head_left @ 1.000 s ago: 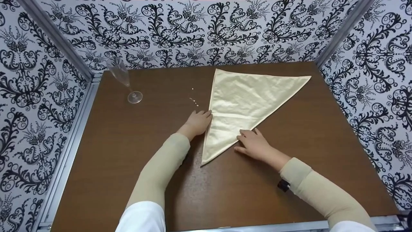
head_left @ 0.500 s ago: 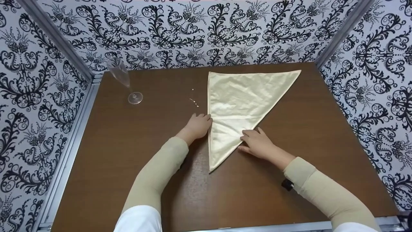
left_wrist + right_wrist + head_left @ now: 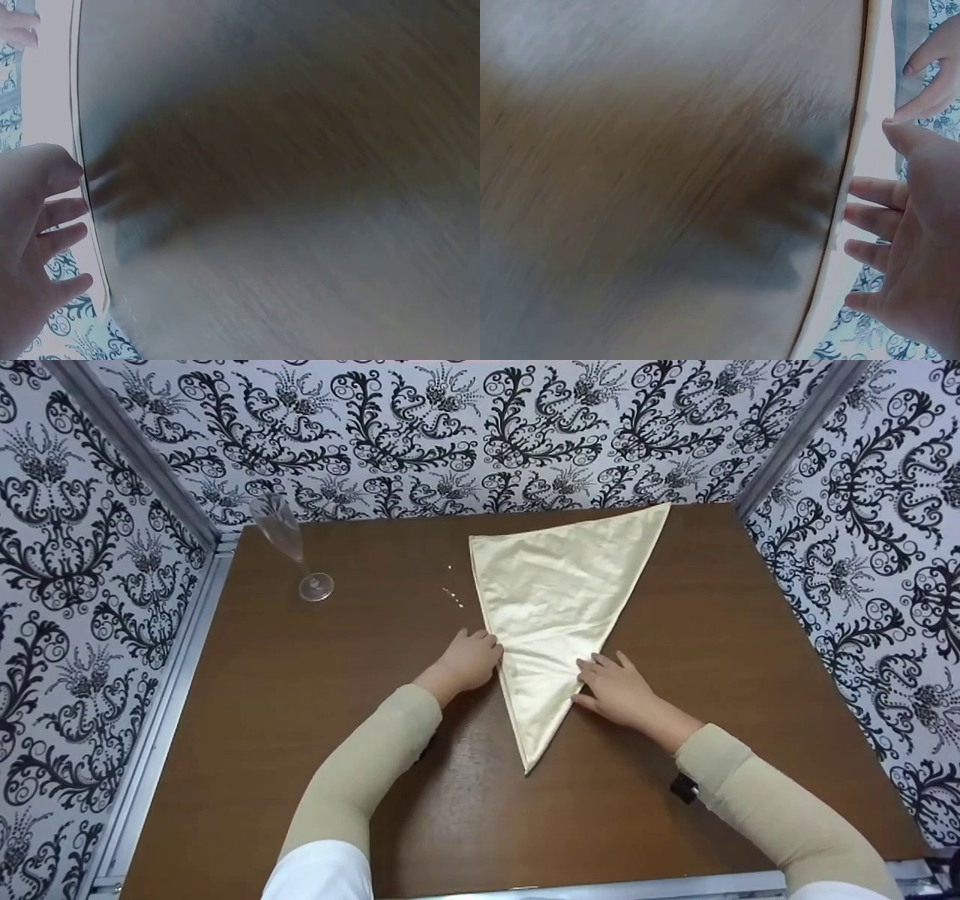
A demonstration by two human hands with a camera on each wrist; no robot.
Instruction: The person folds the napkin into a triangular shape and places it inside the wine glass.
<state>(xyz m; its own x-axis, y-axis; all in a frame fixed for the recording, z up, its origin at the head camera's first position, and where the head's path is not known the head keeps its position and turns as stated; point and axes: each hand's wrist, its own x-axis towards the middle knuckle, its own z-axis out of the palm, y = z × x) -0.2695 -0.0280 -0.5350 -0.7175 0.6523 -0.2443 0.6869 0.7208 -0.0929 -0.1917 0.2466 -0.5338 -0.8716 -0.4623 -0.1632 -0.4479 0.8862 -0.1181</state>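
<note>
A pale yellow satin napkin [image 3: 559,577], folded into a triangle, lies on the brown table [image 3: 360,637], its narrow corner pointing toward the person. My left hand [image 3: 471,660] touches its left edge with loosely bent fingers. On the slanted right edge, the fingertips of my right hand [image 3: 619,690] rest with fingers spread. Creases run across the cloth between the hands. The left wrist view shows the left hand [image 3: 34,240] with thumb and fingers at the napkin's rim. In the right wrist view, the right hand [image 3: 922,232] has its fingers apart along the napkin's edge.
A clear champagne flute [image 3: 289,544] stands at the back left of the table. Several small pale specks [image 3: 454,596] lie left of the napkin. Patterned black-and-white walls [image 3: 442,435] enclose the back and sides, with metal rails at the corners.
The napkin has turned counterclockwise: its near corner has swung right, its far right corner left and back. The right hand has shifted slightly right; the left hand has slid a little nearer the person.
</note>
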